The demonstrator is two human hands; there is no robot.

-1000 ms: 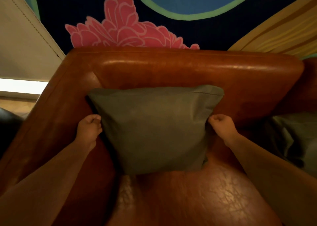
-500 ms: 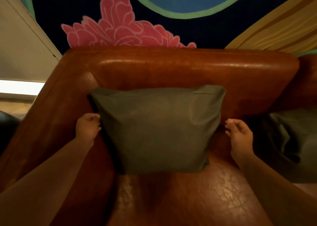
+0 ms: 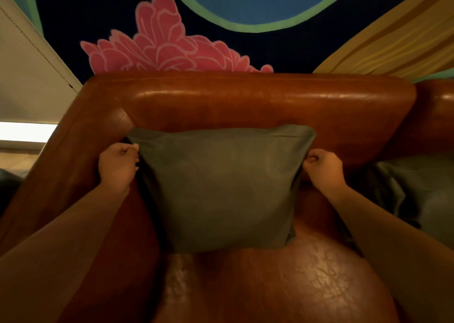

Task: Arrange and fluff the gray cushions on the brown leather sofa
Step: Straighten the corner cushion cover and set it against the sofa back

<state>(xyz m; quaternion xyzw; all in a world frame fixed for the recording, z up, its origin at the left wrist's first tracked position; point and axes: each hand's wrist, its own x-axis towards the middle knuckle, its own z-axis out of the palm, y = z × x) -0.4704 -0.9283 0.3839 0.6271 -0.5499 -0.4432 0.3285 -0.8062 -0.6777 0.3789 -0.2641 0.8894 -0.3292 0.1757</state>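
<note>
Gray fabric fills the middle of your view: the gray cushion (image 3: 221,187) stands upright on the seat of the brown leather sofa (image 3: 245,101), leaning on the backrest near the sofa's left arm. Your left hand (image 3: 118,165) has its fingers curled onto the cushion's upper left edge, and your right hand (image 3: 324,168) pinches its upper right edge. A second gray cushion (image 3: 417,190) lies slumped at the seat's right edge, beside your right forearm.
</note>
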